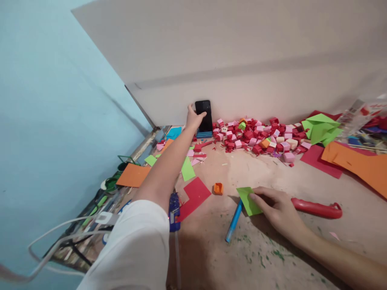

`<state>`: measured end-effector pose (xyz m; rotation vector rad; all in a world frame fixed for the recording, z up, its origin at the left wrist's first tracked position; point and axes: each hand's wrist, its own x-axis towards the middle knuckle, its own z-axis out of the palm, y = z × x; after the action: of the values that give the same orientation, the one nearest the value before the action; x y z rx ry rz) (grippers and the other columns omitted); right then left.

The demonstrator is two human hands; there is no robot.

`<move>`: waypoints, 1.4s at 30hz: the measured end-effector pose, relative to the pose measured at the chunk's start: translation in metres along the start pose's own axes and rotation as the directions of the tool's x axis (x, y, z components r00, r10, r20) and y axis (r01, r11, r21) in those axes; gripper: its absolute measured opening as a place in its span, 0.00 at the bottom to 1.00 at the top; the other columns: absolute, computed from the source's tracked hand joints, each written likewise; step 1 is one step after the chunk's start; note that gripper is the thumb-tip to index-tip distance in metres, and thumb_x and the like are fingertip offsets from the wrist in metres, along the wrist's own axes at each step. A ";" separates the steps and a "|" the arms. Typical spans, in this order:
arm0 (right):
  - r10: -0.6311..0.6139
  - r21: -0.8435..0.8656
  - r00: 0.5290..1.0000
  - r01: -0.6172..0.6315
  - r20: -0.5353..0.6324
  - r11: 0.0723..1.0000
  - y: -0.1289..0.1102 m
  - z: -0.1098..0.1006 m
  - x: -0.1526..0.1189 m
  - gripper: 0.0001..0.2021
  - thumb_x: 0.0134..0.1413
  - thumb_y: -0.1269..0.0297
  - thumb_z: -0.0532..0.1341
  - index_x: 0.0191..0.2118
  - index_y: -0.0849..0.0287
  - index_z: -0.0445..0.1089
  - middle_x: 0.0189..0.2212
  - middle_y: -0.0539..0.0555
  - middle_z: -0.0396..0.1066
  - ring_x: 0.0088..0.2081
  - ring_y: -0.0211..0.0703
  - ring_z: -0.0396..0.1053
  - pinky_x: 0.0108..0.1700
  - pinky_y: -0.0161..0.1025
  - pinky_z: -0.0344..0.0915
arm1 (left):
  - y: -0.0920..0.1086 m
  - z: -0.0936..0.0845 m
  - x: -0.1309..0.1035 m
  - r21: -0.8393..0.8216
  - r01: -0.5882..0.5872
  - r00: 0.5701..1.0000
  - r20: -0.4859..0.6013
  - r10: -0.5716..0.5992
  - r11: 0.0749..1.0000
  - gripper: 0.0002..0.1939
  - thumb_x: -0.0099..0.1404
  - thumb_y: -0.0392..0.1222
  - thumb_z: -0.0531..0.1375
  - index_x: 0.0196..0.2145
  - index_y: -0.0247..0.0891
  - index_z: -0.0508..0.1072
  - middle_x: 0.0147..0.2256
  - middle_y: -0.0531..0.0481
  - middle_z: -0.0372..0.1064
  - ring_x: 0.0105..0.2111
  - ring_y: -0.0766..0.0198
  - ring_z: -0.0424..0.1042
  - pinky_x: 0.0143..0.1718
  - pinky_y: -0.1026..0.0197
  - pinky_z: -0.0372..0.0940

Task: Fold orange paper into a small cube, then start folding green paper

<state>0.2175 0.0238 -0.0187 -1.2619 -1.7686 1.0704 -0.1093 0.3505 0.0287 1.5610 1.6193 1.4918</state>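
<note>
The left hand [193,118] stretches to twelve o'clock, fingers spread loosely against the black phone [203,116] propped upright at the wall, while at four o'clock the right hand [276,207] presses flat, fingers together, on a green paper square [247,198] on the bench [272,173], which overlaps a blue pen [233,222].

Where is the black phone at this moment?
In the head view the black phone stands upright against the back wall, centre-left, just left of the pile of small red and pink cubes. The left hand touches its left edge.
</note>
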 end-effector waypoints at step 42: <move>0.051 -0.039 0.999 -0.052 -0.005 0.998 0.001 -0.001 0.002 0.15 0.67 0.50 0.63 0.37 0.51 0.82 0.36 0.55 0.84 0.36 0.56 0.78 0.40 0.49 0.71 | -0.054 -0.010 -0.005 0.132 -0.114 0.979 0.181 0.089 0.985 0.41 0.51 0.32 0.76 0.60 0.41 0.66 0.56 0.39 0.76 0.59 0.44 0.76 0.64 0.44 0.67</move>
<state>0.2186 0.0260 -0.0188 -1.3392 -1.7708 1.0656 -0.1391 0.3544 -0.0172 1.8234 1.5947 1.2722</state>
